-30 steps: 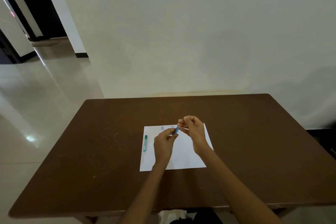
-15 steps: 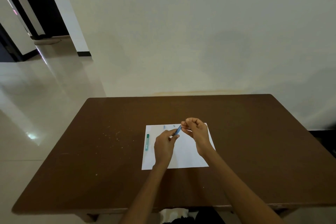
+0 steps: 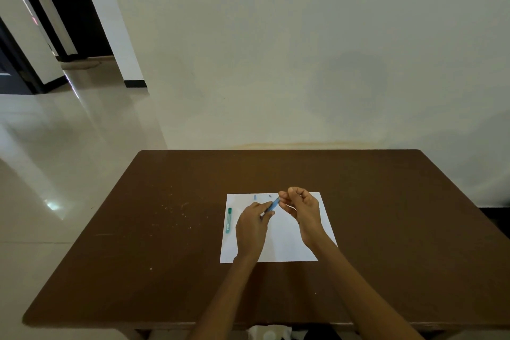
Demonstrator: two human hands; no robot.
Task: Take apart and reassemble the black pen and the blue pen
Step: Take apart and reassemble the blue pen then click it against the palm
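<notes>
My left hand (image 3: pixel 252 225) pinches the lower end of the blue pen (image 3: pixel 273 205), and my right hand (image 3: pixel 302 208) has its fingers curled, pinching the pen's upper end. I hold it tilted above the white paper (image 3: pixel 287 246) on the desk (image 3: pixel 165 229). A green pen (image 3: pixel 228 220) lies at the paper's left edge.

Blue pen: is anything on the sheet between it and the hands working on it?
Nothing visible. Both the left hand and the right hand already hold the blue pen above the white paper; the green pen lies off to the left.
</notes>
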